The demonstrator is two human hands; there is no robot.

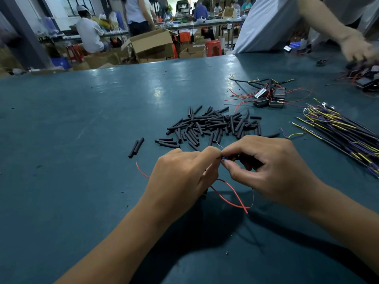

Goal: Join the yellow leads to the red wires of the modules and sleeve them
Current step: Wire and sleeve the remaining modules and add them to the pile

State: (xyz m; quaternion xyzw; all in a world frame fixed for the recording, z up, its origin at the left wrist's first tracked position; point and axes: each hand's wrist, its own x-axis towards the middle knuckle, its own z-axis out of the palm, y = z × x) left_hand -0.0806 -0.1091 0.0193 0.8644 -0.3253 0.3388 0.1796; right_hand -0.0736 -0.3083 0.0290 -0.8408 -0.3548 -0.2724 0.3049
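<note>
My left hand (182, 175) and my right hand (268, 171) meet fingertip to fingertip above the green table (82, 140). Between them they pinch thin wire ends at a small joint (222, 157), where a bit of blue and bare strand shows. Red wires (231, 193) loop out below my left hand; the module they belong to is hidden under that hand. Whatever my right hand's curled fingers hold is dark and mostly hidden. A pile of black sleeve pieces (213, 126) lies just beyond my hands.
Several black modules with red wires (268, 97) lie at the back right. A bundle of black cables with yellow and purple leads (338, 128) lies at the right. Another person's hand (356, 48) works over more modules (367, 78) at the far right. Two loose sleeves (136, 147) lie left.
</note>
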